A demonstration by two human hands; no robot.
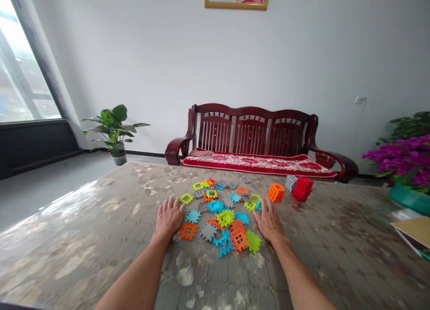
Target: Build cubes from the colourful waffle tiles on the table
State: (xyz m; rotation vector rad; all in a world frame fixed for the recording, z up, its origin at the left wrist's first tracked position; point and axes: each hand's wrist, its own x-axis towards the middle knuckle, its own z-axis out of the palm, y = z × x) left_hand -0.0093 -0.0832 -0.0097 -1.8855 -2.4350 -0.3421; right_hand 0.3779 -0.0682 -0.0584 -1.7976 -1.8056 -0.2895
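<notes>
My left hand (169,217) lies flat on the table, fingers stretched forward, at the left edge of a spread of plastic interlocking building tiles. Closest to it are a light-blue tile (192,216) and an orange window tile (188,231). On the right side of the spread my right hand (268,219) rests with its fingers apart, beside a small blue piece (258,205). Between the hands lie a lime-green tile (225,218), a grey tile (208,232), a blue lattice piece (224,243) and several others, some overlapping. Neither hand holds anything.
Right of the tiles stand an orange cube (276,192), a grey block (291,183) and a red block (303,189). Purple flowers in a teal pot (410,199) and a folder (414,229) are at the table's right. Behind is a wooden bench (251,135); a potted plant (116,126) stands left.
</notes>
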